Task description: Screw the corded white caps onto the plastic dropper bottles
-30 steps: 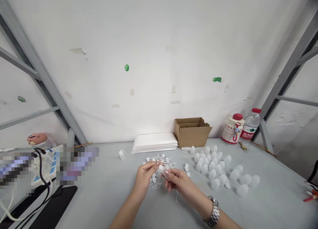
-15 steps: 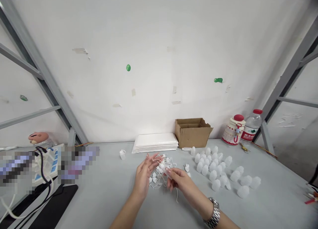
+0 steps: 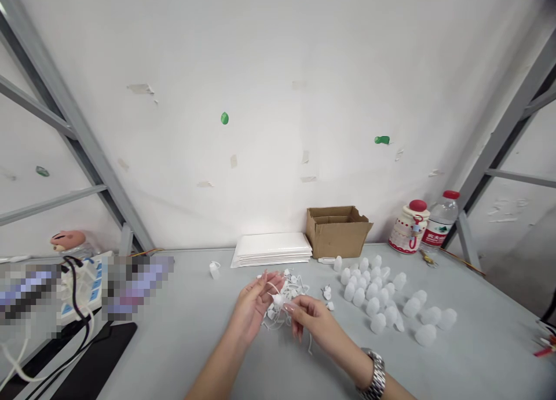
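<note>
Over a pile of small white corded parts (image 3: 271, 314) on the grey table, my right hand (image 3: 309, 314) pinches a small white piece (image 3: 278, 300) between thumb and fingers. My left hand (image 3: 255, 301) is beside it on the left, palm turned up, with its thumb and fingers around a thin white cord that runs to the piece. The exact contact of the left fingertips is too small to make out. Many frosted white caps (image 3: 372, 306) stand and lie to the right of my right hand. One finished-looking white cap with a loop (image 3: 214, 270) stands alone at the left.
White flat envelopes (image 3: 273, 249) are stacked against the wall beside an open cardboard box (image 3: 339, 238). A red-lidded jar (image 3: 408, 229) and a water bottle (image 3: 439, 223) stand at the back right. A power strip (image 3: 82, 290) with cables and a black pad (image 3: 98, 359) lie at the left.
The white piece and my right fingertips have moved slightly left and down, nearer my left palm. My left fingers have curled in a little towards the cord.
</note>
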The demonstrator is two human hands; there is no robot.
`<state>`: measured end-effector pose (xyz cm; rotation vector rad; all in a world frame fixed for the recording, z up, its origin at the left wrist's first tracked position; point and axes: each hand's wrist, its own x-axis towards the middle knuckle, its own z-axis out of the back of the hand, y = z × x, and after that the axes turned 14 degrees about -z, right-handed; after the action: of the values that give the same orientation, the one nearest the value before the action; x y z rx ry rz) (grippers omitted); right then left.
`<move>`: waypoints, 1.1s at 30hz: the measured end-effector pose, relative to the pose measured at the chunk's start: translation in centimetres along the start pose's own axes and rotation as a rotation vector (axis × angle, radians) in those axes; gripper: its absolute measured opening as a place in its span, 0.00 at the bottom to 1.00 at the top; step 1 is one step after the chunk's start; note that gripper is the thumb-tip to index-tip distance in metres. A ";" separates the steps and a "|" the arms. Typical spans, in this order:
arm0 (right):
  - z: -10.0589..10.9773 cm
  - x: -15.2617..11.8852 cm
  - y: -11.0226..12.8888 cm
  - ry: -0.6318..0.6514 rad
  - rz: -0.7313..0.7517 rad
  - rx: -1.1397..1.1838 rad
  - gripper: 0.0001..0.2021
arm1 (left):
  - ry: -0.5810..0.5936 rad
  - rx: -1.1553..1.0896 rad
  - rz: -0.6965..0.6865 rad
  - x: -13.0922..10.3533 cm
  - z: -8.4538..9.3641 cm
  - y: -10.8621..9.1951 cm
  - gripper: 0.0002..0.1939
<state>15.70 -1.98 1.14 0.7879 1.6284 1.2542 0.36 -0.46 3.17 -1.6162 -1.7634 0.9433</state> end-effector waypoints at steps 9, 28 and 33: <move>-0.2 -0.1 -0.1 -0.141 0.028 -0.159 0.19 | 0.042 -0.079 0.123 0.0 0.1 0.6 0.08; -0.4 -1.1 0.5 -0.213 0.045 -0.270 0.19 | 0.184 0.083 0.007 -0.5 0.1 -0.1 0.18; -0.6 -1.4 0.7 -0.233 0.100 -0.261 0.18 | 0.225 0.088 -0.012 -0.9 -0.3 -0.7 0.21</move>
<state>15.70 -3.27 2.30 0.8252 1.2234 1.3579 0.30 -1.31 3.92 -1.5864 -1.5563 0.7890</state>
